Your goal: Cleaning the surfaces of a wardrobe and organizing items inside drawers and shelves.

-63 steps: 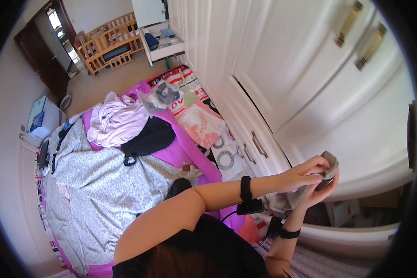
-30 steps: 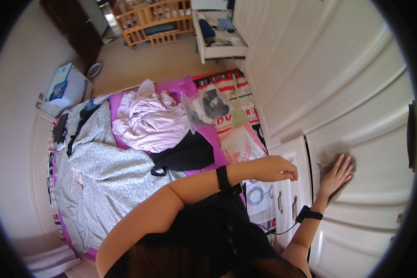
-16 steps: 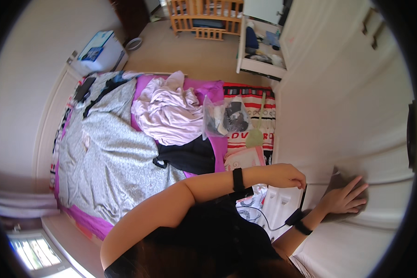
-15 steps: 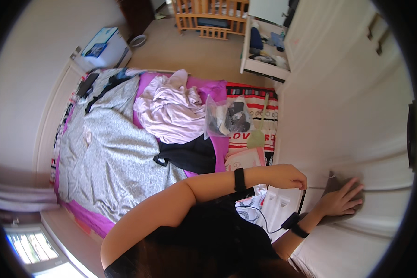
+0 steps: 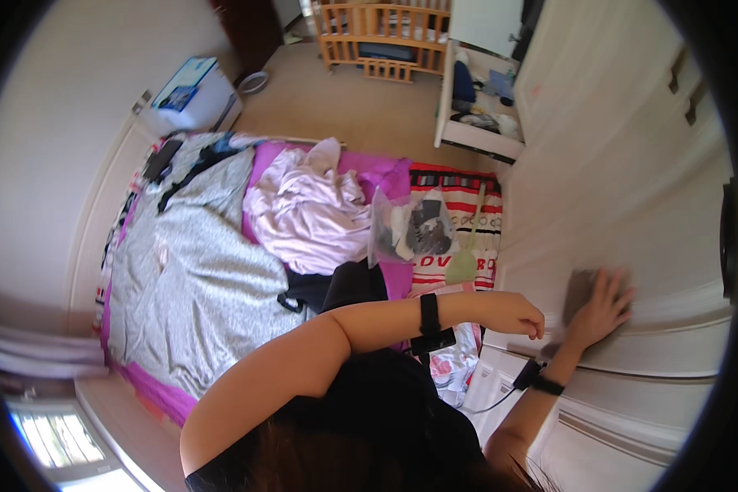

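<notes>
My right hand (image 5: 600, 313) lies with its fingers spread on a grey-brown cloth (image 5: 580, 293), holding it against the white wardrobe front (image 5: 631, 205). The cloth's lower part is hidden and blurred behind that hand. My left arm stretches across to the right, and my left hand (image 5: 512, 316) is closed beside the wardrobe; whatever its curled fingers hold, if anything, is hidden. Both wrists wear black bands with small dark devices, and a thin cable runs from the one on the right. Below my left hand is a white panelled surface (image 5: 500, 371).
The bed carries a grey patterned cover (image 5: 197, 271), a crumpled pale pink cloth (image 5: 303, 209) and a clear bag (image 5: 410, 230) of dark and light items. A pale green fly swatter (image 5: 462, 265) lies beside it. Farther off stand an open drawer (image 5: 477, 135) and a wooden crib (image 5: 385, 33).
My right hand and the cloth have slid a little up and leftward along the wardrobe front. My left hand stays closed nearly where it was. The whole view has shifted slightly.
</notes>
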